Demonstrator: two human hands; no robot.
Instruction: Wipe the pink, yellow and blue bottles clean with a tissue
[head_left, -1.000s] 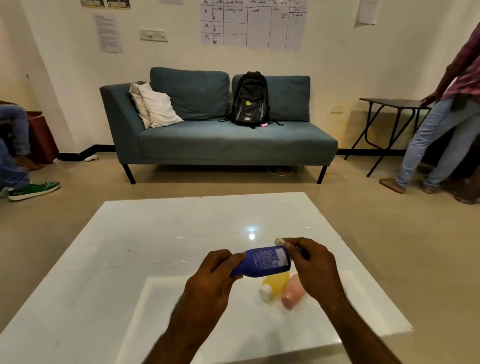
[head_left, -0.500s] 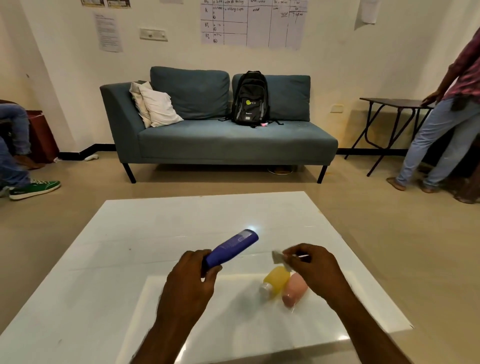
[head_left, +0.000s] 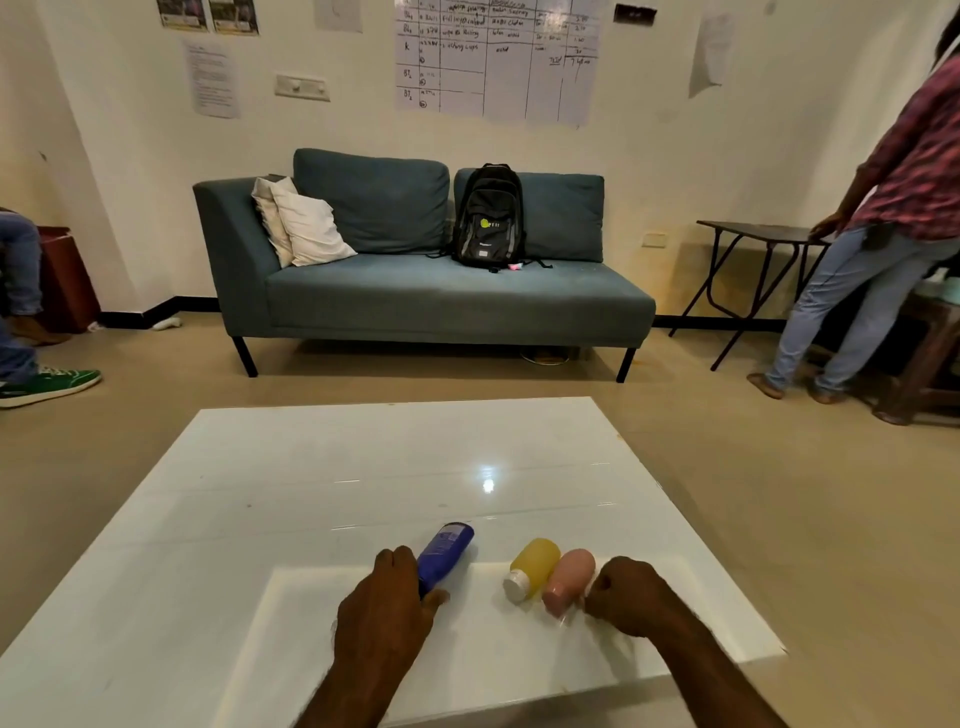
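The blue bottle (head_left: 445, 552) lies on the white table (head_left: 311, 467), its base pointing away from me. My left hand (head_left: 387, 610) is wrapped around its near end, pressing it to the tabletop. To its right the yellow bottle (head_left: 534, 565) and the pink bottle (head_left: 570, 578) lie side by side and touching, caps toward me. My right hand (head_left: 626, 596) rests as a closed fist just right of the pink bottle's cap. The tissue it carried is hidden inside the fist.
A teal sofa (head_left: 415, 296) with a black backpack (head_left: 488, 218) stands beyond the table. A person (head_left: 883, 234) stands at a dark folding table (head_left: 753, 234) on the right. Another person's legs and green shoe (head_left: 52, 384) are at the left.
My left hand lowered the blue bottle from the air onto the table, left of the other two. My right hand dropped with the tissue to the table beside the pink bottle.
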